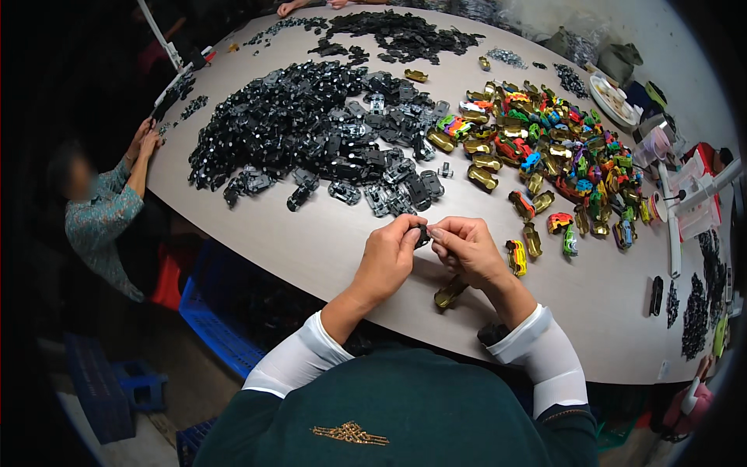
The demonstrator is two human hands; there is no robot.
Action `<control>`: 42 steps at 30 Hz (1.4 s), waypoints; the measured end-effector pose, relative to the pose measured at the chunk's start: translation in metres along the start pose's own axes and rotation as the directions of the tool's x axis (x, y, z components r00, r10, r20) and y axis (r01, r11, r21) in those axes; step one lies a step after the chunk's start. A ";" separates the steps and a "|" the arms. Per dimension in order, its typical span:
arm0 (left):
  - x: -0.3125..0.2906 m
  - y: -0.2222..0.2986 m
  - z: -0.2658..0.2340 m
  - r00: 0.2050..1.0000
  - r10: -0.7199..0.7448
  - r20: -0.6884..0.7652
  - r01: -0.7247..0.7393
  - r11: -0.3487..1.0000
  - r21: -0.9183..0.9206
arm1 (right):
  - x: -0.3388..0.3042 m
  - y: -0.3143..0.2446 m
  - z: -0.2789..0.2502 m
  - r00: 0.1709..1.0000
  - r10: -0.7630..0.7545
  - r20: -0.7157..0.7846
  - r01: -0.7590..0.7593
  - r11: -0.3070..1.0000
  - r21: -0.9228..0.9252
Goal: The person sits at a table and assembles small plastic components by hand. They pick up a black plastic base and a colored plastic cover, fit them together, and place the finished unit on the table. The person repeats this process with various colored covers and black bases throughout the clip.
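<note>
My left hand (387,257) and my right hand (465,247) meet above the table's near edge, both pinching one small black toy car part (422,233) between their fingertips. A gold toy car shell (450,293) lies on the table under my right wrist. Just beyond my hands spreads a big heap of black toy car chassis parts (311,132). To the right lies a pile of gold and many-coloured toy car shells (545,148), with a yellow-striped one (516,257) nearest my right hand.
The beige oval table (327,241) carries another black parts pile (397,35) at the far end. A person (101,210) in a patterned top sits at the left edge. Blue crates (214,311) stand below. White bins and bags crowd the right side (685,194).
</note>
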State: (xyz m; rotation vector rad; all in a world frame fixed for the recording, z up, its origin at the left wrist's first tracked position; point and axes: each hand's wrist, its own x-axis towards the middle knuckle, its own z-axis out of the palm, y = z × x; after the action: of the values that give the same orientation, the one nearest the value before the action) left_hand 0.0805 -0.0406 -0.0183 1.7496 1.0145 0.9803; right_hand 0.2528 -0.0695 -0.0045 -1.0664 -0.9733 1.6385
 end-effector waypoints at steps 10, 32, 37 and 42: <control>-0.001 0.012 0.004 0.998 0.046 -0.053 -0.041 0.996 0.085 | 0.001 0.002 0.006 0.994 -0.034 -0.104 0.036 0.999 0.012; -0.003 0.003 0.013 0.995 0.073 -0.073 -0.062 0.988 0.138 | 0.002 0.019 0.014 0.977 -0.086 -0.197 0.096 0.994 0.042; -0.004 0.000 0.014 0.978 0.181 -0.101 -0.162 0.972 0.170 | 0.000 0.016 0.017 0.979 -0.085 -0.185 0.104 0.990 0.095; -0.007 0.015 0.008 0.998 -0.060 0.005 0.060 0.998 -0.003 | -0.002 0.013 0.017 0.983 -0.102 -0.152 0.126 0.980 0.155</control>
State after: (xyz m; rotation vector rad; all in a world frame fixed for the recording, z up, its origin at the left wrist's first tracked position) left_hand 0.0889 -0.0541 -0.0086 1.7083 1.0561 0.9389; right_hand 0.2339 -0.0770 -0.0105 -0.9838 -0.7765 1.4987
